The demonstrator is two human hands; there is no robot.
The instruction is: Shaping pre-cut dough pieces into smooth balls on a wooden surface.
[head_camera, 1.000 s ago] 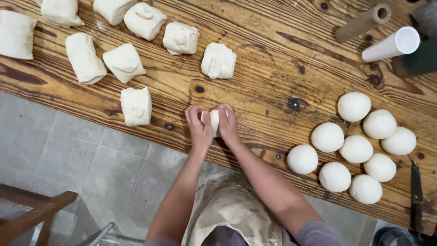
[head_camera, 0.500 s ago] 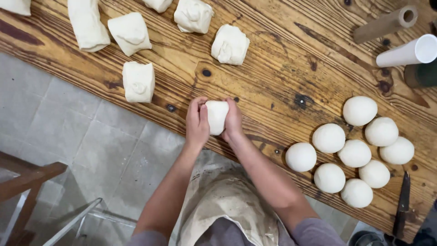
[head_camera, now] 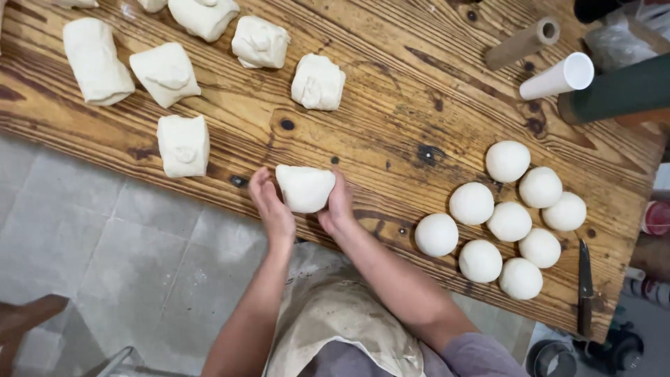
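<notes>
A pale lump of dough [head_camera: 305, 187] sits at the near edge of the wooden table [head_camera: 391, 112], cupped between both my hands. My left hand [head_camera: 270, 207] presses its left side and my right hand [head_camera: 338, 207] wraps its right side. Several rough square dough pieces lie at the upper left, the nearest [head_camera: 183, 144] just left of my hands and another [head_camera: 318, 82] above them. Several smooth round dough balls [head_camera: 509, 222] are grouped on the right.
A cardboard tube [head_camera: 522, 43], a white roll [head_camera: 558, 77] and a dark green roll [head_camera: 614, 91] lie at the table's top right. A dark-handled knife [head_camera: 585, 286] rests near the right edge. Grey tiled floor [head_camera: 105, 265] lies below; I wear a floured apron [head_camera: 335, 314].
The dough between my hands has turned and shows more of its broad face. My hands have spread wider around it. The view has shifted slightly.
</notes>
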